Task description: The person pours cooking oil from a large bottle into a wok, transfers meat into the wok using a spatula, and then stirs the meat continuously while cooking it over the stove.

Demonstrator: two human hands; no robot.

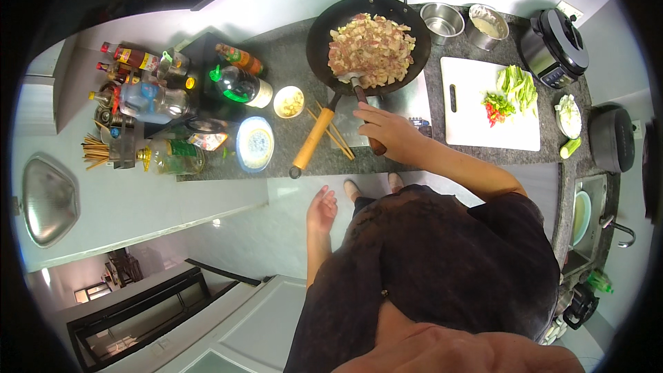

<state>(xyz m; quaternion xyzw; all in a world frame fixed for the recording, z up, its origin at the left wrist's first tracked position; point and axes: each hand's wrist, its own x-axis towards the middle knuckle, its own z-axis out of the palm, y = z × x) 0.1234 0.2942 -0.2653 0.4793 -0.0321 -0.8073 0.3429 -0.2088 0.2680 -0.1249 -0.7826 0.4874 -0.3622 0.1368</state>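
Observation:
My right hand [386, 127] grips the dark wooden handle of a spatula [361, 94]. Its metal blade rests against diced meat [373, 49] mixed with pale chopped pieces, inside a black wok [317, 52]. The wok sits over a cooktop [419, 98], its light wooden handle [313, 136] pointing toward me and to the left. Under that handle, a pair of wooden chopsticks [339, 141] lies crossways. My left hand [322, 210] hangs before the counter's front edge, holding nothing, with fingers loosely bent.
Left of the wok are a small bowl of pale chopped pieces [289, 102], a blue-rimmed plate [255, 144] and several sauce bottles [241, 85]. Rightward lie a white cutting board [466, 129] with cut vegetables, two metal bowls [442, 23], an electric pressure cooker [554, 49] and a sink [595, 191].

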